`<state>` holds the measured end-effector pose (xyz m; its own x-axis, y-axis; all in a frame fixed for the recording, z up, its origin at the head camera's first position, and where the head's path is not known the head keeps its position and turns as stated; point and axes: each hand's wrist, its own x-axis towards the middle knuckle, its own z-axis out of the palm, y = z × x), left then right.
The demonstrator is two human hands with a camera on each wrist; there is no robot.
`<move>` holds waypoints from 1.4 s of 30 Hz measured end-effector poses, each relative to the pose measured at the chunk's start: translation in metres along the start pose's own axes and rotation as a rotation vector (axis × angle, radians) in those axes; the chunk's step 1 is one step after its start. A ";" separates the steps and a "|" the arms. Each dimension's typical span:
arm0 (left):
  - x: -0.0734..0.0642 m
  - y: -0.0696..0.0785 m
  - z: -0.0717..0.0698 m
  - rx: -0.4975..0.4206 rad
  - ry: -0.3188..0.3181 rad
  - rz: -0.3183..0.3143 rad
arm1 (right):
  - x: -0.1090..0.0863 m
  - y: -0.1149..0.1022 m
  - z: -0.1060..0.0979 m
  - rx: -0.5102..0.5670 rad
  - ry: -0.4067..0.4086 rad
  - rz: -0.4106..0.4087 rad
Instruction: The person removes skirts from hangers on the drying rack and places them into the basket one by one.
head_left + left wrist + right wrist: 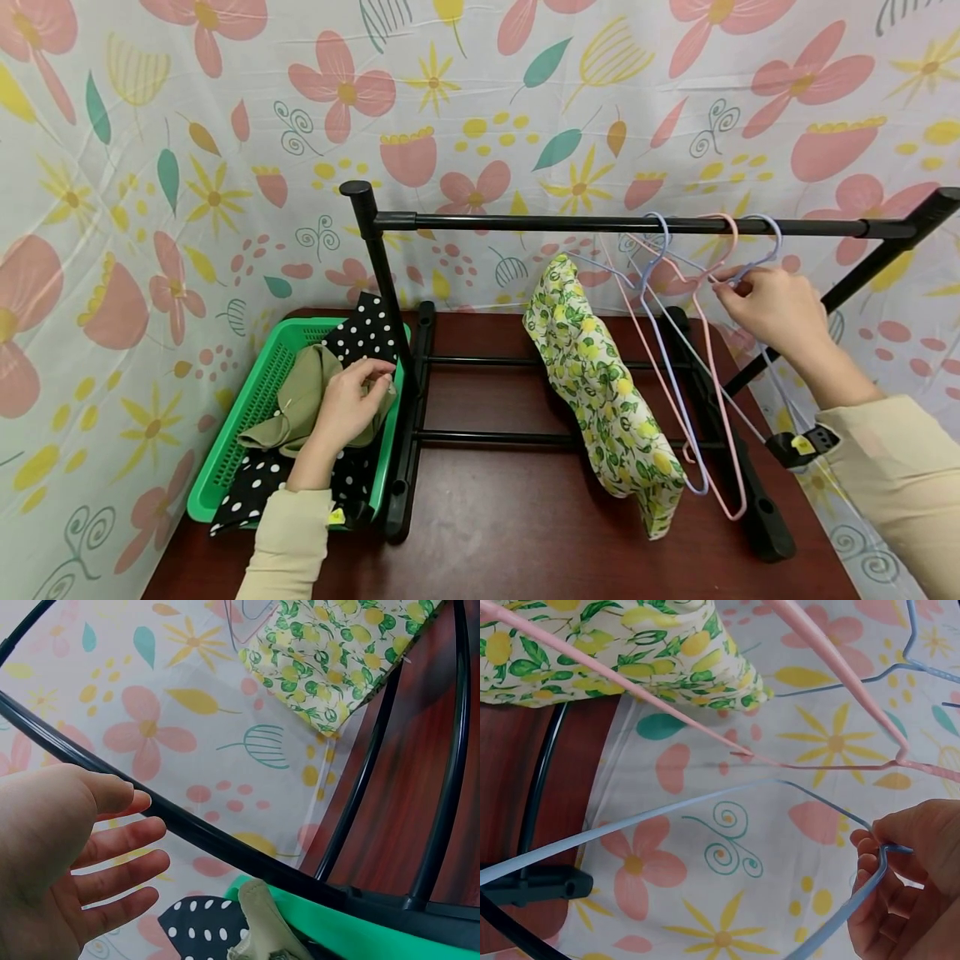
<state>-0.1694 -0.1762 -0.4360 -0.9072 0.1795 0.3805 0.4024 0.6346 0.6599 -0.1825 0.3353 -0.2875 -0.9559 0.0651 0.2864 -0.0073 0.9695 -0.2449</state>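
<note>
My right hand (780, 312) pinches a light blue hanger (777, 235) just below its hook, which sits over the rack's top bar; in the right wrist view the fingers curl round the hanger's neck. Left of it hang a pink hanger (707, 325) and a lavender-blue hanger (660, 333). A lemon-print cloth (600, 383) drapes from the lavender-blue one. My left hand (351, 408) hovers at the green basket (225, 450), over an olive cloth (303, 396) and a black polka-dot cloth (255, 483). Its fingers are relaxed and hold nothing in the left wrist view.
A black metal rack stands on the dark red-brown table (510, 517), its top bar (487, 222) running across the view. The left post (382, 283) rises beside the basket. Behind hangs a floral curtain (480, 100).
</note>
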 end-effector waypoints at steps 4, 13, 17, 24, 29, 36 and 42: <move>0.001 -0.001 0.001 0.001 -0.003 0.008 | -0.001 -0.001 0.000 0.002 0.011 -0.006; 0.001 -0.001 0.002 -0.009 -0.008 0.013 | 0.000 -0.001 0.000 0.004 -0.009 -0.016; 0.000 -0.001 0.001 -0.012 -0.020 -0.002 | -0.002 0.000 -0.001 0.001 -0.028 0.002; -0.002 0.001 -0.002 -0.017 -0.040 -0.033 | -0.010 0.001 -0.009 0.039 -0.011 0.027; -0.001 0.002 -0.003 -0.006 -0.024 -0.022 | -0.016 0.001 -0.015 0.046 0.015 0.008; 0.001 0.004 -0.003 -0.005 0.000 0.000 | -0.024 -0.006 -0.020 0.056 0.090 -0.034; 0.002 0.007 -0.002 0.012 0.019 0.024 | -0.029 -0.020 -0.022 0.059 0.128 -0.097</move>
<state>-0.1680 -0.1731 -0.4293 -0.8946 0.1808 0.4086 0.4227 0.6389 0.6428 -0.1480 0.3194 -0.2710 -0.9046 0.0048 0.4262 -0.1189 0.9574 -0.2630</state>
